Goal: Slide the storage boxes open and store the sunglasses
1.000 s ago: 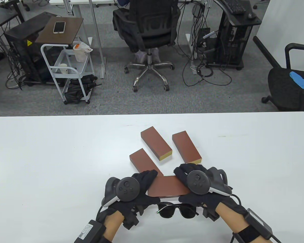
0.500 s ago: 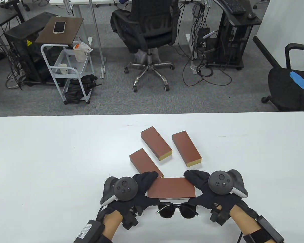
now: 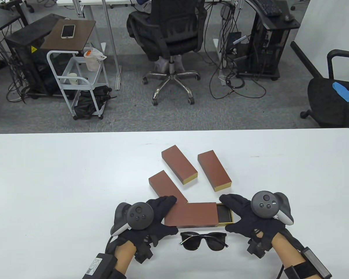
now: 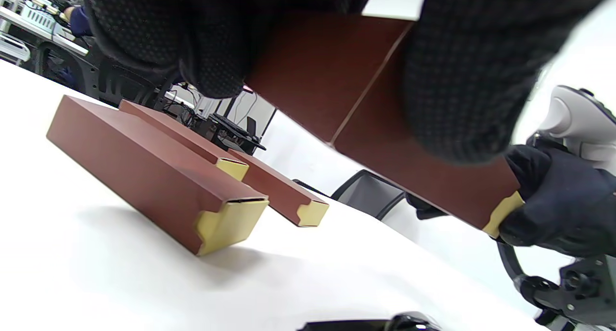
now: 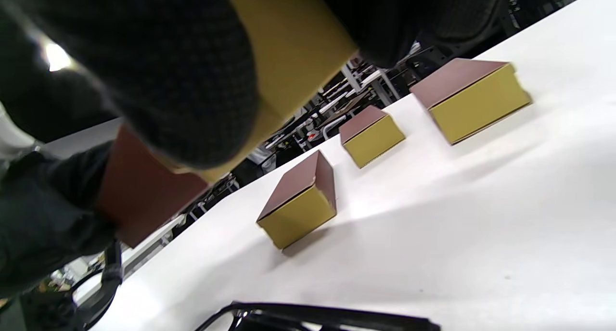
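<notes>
A: Holding the brown box [image 3: 192, 214] at both ends, that is what the two hands do. The left hand [image 3: 151, 216] grips the brown sleeve with curled fingers. The right hand [image 3: 244, 215] pinches the yellow end of the inner tray [image 3: 225, 214].

B: What is close to the hands?

A: The sunglasses [image 3: 204, 240] lie on the white table [image 3: 61, 180], just in front of the box, on the near side. They are between the two wrists, folded, with dark lenses. They touch nothing.

B: Is anything in the way?

A: Three more brown boxes lie behind the held one. The nearest box [image 3: 165, 186] sits right at the back corner of the held one, by the left fingers. The middle box [image 3: 179, 164] and the right box [image 3: 214, 170] lie a bit farther back. All three are closed.

B: What is different from a moment ago?

A: The box was shut then. Now the tray sticks out on the right side, and the right hand has moved out to the right with it.

B: How does the box look now?

A: It is a flat brown sleeve with a yellow tray inside. The open part shows a dark bottom and a thin yellow rim. In the wrist views the box is off the table.
</notes>
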A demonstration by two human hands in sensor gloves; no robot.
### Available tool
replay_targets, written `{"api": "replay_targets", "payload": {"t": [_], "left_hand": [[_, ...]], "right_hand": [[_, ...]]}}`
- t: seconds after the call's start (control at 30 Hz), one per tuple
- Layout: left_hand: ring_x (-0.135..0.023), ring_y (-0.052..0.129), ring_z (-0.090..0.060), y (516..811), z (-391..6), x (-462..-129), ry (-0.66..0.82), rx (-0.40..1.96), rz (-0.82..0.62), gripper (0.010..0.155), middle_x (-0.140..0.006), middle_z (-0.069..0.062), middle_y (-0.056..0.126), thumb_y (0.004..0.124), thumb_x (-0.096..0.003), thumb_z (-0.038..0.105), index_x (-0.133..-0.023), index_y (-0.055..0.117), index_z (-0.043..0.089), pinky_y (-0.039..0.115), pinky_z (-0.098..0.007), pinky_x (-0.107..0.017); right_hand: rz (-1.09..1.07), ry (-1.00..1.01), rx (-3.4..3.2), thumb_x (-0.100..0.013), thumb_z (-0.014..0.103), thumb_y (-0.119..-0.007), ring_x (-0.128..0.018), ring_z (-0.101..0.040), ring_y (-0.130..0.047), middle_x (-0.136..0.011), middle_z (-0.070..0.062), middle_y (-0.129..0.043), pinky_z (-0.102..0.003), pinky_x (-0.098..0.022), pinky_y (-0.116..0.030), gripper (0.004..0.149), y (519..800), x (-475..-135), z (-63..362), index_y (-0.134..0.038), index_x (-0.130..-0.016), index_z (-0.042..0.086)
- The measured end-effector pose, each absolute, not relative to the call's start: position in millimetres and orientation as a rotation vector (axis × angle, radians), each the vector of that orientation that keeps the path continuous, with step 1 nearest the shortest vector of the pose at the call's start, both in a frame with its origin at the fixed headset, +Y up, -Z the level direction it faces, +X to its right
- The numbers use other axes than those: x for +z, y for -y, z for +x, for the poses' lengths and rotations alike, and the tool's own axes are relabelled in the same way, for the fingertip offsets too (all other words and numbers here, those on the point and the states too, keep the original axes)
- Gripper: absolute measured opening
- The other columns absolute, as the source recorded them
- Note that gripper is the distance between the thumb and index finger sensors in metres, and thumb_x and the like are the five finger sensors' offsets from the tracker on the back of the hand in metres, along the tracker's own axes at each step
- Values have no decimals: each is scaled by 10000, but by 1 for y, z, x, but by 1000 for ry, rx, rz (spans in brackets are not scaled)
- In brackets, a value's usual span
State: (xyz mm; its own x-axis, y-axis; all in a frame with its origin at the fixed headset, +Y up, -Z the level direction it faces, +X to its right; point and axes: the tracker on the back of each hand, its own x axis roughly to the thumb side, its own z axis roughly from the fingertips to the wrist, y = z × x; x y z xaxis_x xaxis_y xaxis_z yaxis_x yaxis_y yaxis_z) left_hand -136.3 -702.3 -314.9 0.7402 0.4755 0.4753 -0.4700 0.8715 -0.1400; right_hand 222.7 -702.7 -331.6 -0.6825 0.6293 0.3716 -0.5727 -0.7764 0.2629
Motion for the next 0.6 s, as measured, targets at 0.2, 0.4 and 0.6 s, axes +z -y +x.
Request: {"api": "replay_targets", "payload": {"t": [0.2, 0.4, 0.6], "left_hand": [[-960, 805, -331, 706, -150, -320, 483, 559, -39, 911, -1108, -47, 708, 996, -290, 551, -1079, 616, 302, 731, -584, -635], [-975, 793, -321, 709, -156, -324, 447, 658, -52, 912, -1123, -36, 686, 995, -297, 542, -1085, 598, 316, 735, -574, -636], [-999, 742, -347, 717, -167, -327, 342, 1016, -102, 920, -1148, -50, 628, 958, -330, 568, -1107, 544, 299, 714, -587, -642]], "right_hand": [[507, -179, 2369, -218, 336, -1018, -888, -341, -724, -1005, -51, -570, -514, -673, -665, 825, 703, -336, 248, -578, -915, 330], [471, -187, 2311, -219, 322, -1020, -888, -348, -721, -1007, -53, -574, -514, -676, -661, 815, 703, -338, 260, -591, -912, 329], [477, -128, 2253, -215, 319, -1025, -881, -350, -727, -1002, -59, -582, -499, -674, -670, 814, 696, -336, 263, -600, -909, 318]]}}
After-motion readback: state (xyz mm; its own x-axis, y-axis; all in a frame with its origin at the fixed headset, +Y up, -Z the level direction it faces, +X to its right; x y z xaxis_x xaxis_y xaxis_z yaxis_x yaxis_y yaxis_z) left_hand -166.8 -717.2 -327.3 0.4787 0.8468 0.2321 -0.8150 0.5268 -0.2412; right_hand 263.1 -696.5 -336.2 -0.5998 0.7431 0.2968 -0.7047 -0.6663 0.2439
